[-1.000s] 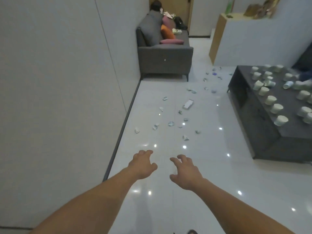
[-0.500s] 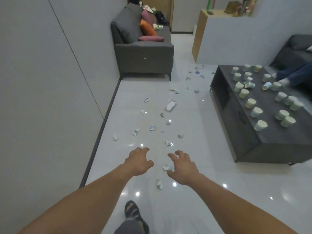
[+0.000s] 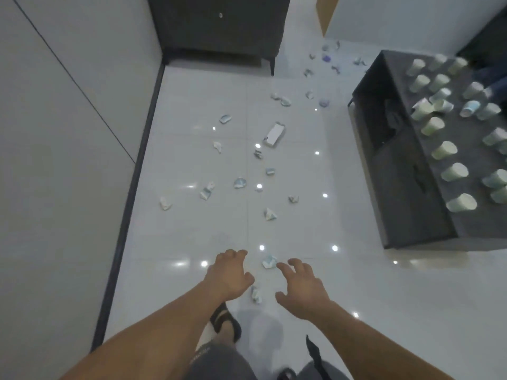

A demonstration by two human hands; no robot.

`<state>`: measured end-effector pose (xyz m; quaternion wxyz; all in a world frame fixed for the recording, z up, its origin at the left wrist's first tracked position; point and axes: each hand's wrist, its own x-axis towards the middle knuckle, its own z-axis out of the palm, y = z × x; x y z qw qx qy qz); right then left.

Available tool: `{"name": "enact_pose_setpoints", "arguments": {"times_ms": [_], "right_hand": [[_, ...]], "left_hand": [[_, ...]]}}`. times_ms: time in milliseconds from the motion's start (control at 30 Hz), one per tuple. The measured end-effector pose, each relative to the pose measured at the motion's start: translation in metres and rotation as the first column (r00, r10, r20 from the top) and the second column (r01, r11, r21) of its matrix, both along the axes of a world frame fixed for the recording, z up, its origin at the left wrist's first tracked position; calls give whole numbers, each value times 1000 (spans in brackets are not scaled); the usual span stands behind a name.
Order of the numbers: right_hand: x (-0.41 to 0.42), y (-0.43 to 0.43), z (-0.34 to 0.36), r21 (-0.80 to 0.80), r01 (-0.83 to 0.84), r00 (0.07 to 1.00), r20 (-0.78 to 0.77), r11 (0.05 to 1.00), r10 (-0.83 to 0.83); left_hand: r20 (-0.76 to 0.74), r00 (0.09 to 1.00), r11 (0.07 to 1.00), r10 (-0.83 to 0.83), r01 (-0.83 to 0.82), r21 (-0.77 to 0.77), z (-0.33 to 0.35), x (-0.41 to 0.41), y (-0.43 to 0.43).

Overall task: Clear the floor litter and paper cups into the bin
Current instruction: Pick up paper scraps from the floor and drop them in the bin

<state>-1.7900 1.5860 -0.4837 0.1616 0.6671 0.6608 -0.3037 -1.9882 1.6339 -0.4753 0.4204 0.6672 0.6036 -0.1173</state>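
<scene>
- Glossy white floor tiles (image 3: 192, 242) fill the middle of the frame and are dotted with bright light reflections. A pale wall (image 3: 55, 133) runs down the left side, with a dark skirting strip (image 3: 131, 187) at its foot.
- Two bare forearms reach up from the bottom edge toward the lower centre.
- The left hand (image 3: 229, 274) hangs palm down over the tiles, fingers spread and loosely bent, holding nothing.
- The right hand (image 3: 303, 290) is just to its right, also palm down, fingers splayed and slightly hooked, holding nothing.
- A crumpled scrap (image 3: 269, 261) of pale blue-white paper lies on the tiles between the two hands, just beside the right hand's fingertips. Whether they touch it cannot be told.
- A second scrap (image 3: 256, 294) lies a little lower in the gap between the two thumbs, nearer the left one.
- More litter is strewn up the centre of the frame, well apart from the hands: a torn piece (image 3: 270, 214), another piece (image 3: 239, 183) and a flat white box (image 3: 274, 134) above them.
- Paper cups (image 3: 461, 202) stand in rows on a low dark table (image 3: 406, 187) at the right edge, blurred, far from both hands.
- The dark grey sofa base (image 3: 219, 26) sits at the top centre.
- One sandalled foot (image 3: 223, 320) shows below the left wrist.
</scene>
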Motion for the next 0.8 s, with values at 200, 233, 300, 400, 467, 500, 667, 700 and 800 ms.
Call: {"name": "enact_pose_setpoints", "arguments": {"times_ms": [200,233,300,400,467,500,667,700,800], "right_hand": [[-16,29,-99,-118,32,999,4,992,-32],[-16,33,-121,-143,30,1000,8,989,-29],[-16,37,-164,-196,23,1000,20,980,-20],[-12,39,-235,-253,26,1000,19,967,-22],[-9,38,-285,-289,11,1000,20,957,-5],[-8,36,-311,-306,8,1000,17,952,-3],[1,28,-442,-308,-58,998,-14,950,56],[2,25,-468,-312,-72,997,-21,948,69],[5,13,-542,-330,-113,994,-31,937,109]], "left_hand": [[-16,1000,994,22,-23,-103,-90,-18,25],[-9,999,992,31,-32,-120,-108,-19,27],[-3,999,986,47,-47,-157,-145,-21,26],[-7,995,972,102,-101,-210,-205,-24,22],[-11,990,957,140,-138,-254,-247,-23,21],[-15,988,950,152,-150,-273,-268,-21,20],[-26,973,916,230,-225,-333,-380,-5,9],[-27,970,911,240,-235,-339,-402,1,6],[-31,970,915,243,-240,-323,-466,20,-5]]}}
